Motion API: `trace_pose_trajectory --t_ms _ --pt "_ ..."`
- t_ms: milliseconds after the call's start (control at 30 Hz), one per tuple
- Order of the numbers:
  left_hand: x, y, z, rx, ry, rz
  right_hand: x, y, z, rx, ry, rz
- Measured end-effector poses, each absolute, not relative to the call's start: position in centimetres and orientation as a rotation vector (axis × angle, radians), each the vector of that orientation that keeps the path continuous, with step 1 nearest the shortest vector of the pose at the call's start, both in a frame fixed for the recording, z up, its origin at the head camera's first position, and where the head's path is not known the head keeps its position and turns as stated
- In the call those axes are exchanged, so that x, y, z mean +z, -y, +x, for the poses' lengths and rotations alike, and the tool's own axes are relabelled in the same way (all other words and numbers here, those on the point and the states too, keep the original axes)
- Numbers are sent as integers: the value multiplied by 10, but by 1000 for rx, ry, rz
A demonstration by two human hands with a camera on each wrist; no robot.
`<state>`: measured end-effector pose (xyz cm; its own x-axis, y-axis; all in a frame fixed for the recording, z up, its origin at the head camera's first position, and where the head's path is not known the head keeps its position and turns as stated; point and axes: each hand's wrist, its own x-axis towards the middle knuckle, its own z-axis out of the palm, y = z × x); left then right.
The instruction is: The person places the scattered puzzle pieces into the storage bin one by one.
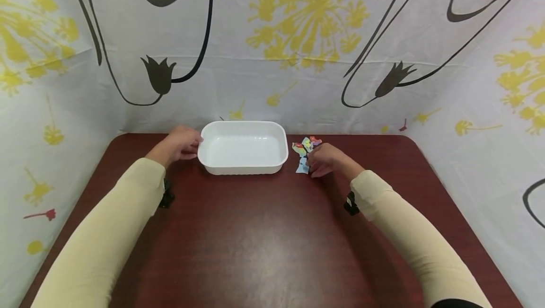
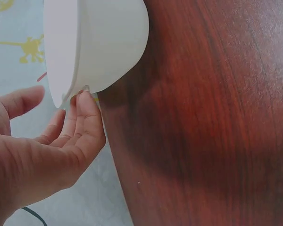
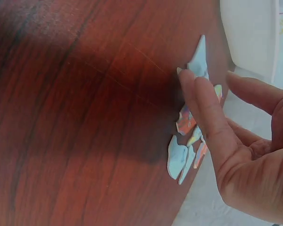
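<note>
A white rectangular tray [image 1: 242, 170] with rounded corners stands at the far side of the table. At its left end my left hand [image 1: 180, 143] holds the rim, with fingers curled beneath it and the thumb on the upper side. In the left wrist view, the fingertips [image 2: 87, 101] meet the tray's outer wall [image 2: 113, 42]. Several flat, irregular pieces, some pale blue [image 3: 178, 157] and some brightly printed [image 3: 185, 123], lie right of the tray. Over them is my right hand [image 1: 325, 159], its fingers extended and thumb apart, partly covering a pale blue piece [image 1: 303, 166].
The dark red-brown wooden table [image 1: 264, 232] reaches towards me. Just behind its far edge hangs a white cloth [image 1: 238, 95] with yellow and dark flower prints, which also closes off both sides. A black device [image 1: 351, 204] sits at the right wrist, another [image 1: 167, 194] at the left.
</note>
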<state>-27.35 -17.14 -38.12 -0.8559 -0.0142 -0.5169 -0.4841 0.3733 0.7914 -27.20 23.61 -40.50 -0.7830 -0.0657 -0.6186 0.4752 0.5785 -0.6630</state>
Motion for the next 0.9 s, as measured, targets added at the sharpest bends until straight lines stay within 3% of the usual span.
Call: trace_pose_trajectory --t_ms 900 --pt "-397 176 -277 1577 -2154 -451 -421 -220 -262 -844 -2527 146"
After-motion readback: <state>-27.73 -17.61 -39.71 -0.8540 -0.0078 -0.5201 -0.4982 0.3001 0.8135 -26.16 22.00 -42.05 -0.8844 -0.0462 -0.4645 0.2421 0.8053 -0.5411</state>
